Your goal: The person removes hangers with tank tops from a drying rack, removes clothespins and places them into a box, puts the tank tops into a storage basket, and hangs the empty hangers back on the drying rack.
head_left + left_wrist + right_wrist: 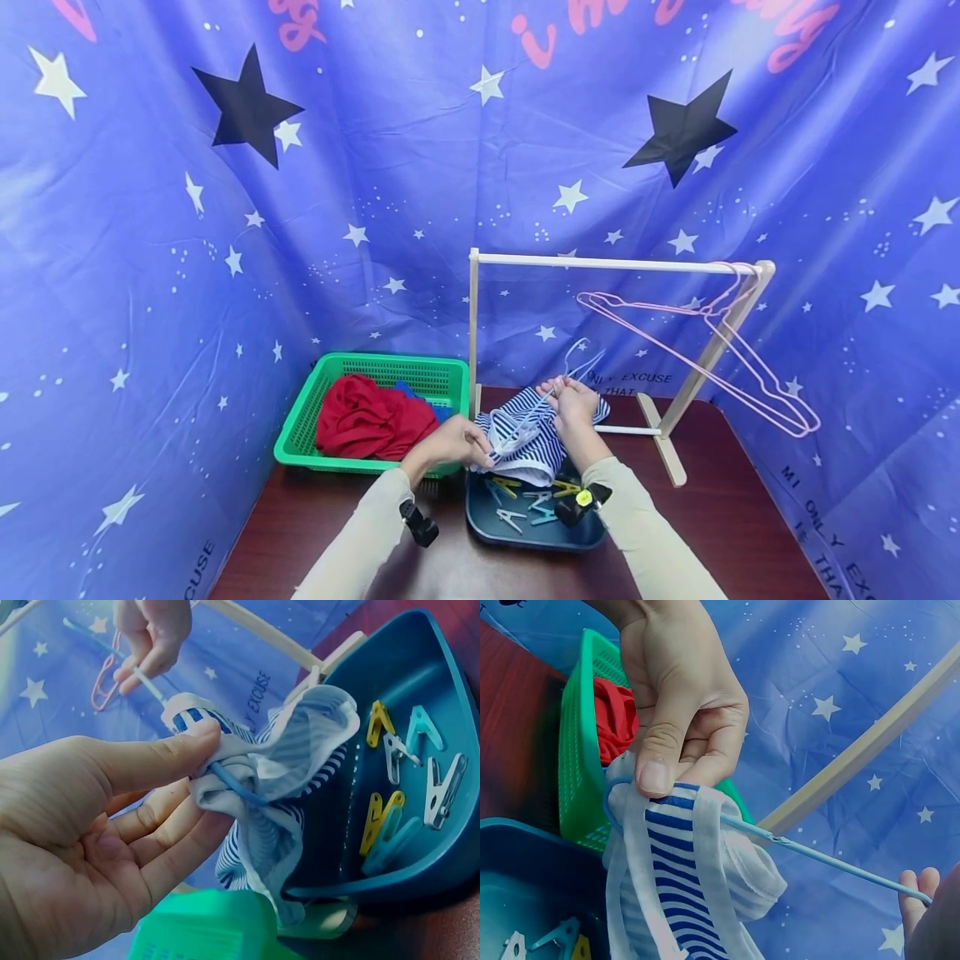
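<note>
A blue-and-white striped tank top (pixel 534 457) with white trim hangs over the front of the tray. A light blue hanger (pixel 832 864) runs through it, its curved end poking out beside the strap in the left wrist view. My left hand (pixel 450 442) pinches the strap (pixel 673 847) and cloth at that end between thumb and fingers. My right hand (pixel 576 406) grips the hanger farther along, its hook (pixel 573 354) rising above the fingers. In the right wrist view only part of the right hand (pixel 937 919) shows, at the lower right.
A dark blue tray (pixel 536 537) below holds several yellow, white and teal clothespins (pixel 444 791). To the left, a green basket (pixel 300 450) contains red cloth (pixel 367 421) and some blue cloth. Behind stands a wooden rack (pixel 600 263) with pink hangers (pixel 660 354) at its right end.
</note>
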{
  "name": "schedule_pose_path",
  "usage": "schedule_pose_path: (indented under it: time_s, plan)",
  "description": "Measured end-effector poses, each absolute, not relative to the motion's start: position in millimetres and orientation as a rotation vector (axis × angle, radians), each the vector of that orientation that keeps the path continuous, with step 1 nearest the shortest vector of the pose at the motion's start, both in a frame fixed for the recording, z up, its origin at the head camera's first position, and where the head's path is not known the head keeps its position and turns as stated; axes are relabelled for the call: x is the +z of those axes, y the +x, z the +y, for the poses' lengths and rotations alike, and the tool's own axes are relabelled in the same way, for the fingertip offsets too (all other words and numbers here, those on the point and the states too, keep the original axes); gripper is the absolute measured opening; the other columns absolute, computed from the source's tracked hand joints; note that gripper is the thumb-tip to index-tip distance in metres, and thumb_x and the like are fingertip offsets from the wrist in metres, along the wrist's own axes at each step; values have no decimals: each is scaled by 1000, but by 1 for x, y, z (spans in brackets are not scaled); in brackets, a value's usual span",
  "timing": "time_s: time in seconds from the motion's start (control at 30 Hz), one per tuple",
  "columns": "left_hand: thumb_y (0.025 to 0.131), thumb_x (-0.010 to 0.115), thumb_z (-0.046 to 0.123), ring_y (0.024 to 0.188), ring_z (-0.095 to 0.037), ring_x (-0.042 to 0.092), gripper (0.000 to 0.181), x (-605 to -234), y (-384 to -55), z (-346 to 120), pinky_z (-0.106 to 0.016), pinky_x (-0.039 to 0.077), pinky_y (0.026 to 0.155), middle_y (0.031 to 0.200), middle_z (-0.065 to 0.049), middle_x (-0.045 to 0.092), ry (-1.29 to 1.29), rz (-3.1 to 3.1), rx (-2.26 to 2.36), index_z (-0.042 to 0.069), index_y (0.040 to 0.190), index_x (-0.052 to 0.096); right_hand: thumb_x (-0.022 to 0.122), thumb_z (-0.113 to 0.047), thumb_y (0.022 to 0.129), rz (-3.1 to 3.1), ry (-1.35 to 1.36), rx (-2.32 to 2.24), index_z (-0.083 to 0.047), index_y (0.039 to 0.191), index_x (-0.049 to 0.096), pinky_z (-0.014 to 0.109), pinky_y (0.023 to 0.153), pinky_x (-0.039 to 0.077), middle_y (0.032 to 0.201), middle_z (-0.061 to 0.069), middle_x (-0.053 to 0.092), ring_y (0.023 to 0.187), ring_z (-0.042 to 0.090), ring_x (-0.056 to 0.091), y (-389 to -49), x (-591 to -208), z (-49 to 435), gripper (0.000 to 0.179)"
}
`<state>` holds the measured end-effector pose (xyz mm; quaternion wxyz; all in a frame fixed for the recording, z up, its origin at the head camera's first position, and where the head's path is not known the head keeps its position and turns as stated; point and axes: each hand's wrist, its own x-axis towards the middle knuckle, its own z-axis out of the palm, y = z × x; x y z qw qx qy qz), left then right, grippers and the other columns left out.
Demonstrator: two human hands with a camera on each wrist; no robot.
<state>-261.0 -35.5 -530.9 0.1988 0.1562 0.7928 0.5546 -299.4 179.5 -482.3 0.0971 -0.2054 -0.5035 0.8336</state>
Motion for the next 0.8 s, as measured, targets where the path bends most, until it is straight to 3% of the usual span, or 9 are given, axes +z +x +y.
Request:
schedule_pose_path:
  time_s: [0.2,0.37,0.47,0.8]
  plan:
    - [78,82,-4,60,-8,61,11,-534,-262,-39,-23,53,58,73,-3,72,391,2208,1573,-7,88,77,45,10,101,-1456,-624,2483,14,123,48,26,70,62,86,11,57,65,10,66,-301,-487,180,22]
    - [78,83,-1,58,-9,61,12,-531,-262,-43,-26,55,59,73,-6,73,367,2229,1590,-6,88,78,46,9,102,-1445,-612,2482,9,107,51,25,68,61,79,9,57,65,11,64,-299,-486,180,8]
    - [78,84,-1,59,-9,61,12,-530,-262,-44,-27,56,59,73,-4,73,358,2227,1595,-6,88,78,46,9,101,-1445,-617,2475,5,99,52,25,68,61,76,7,57,64,11,64,-298,-484,181,8]
    - [77,80,-9,58,-9,56,6,-533,-263,-55,-26,53,56,70,0,70,359,2253,1568,-6,81,76,46,13,100,-1363,-583,2446,7,99,53,26,66,61,73,7,60,63,13,65,-301,-483,192,9]
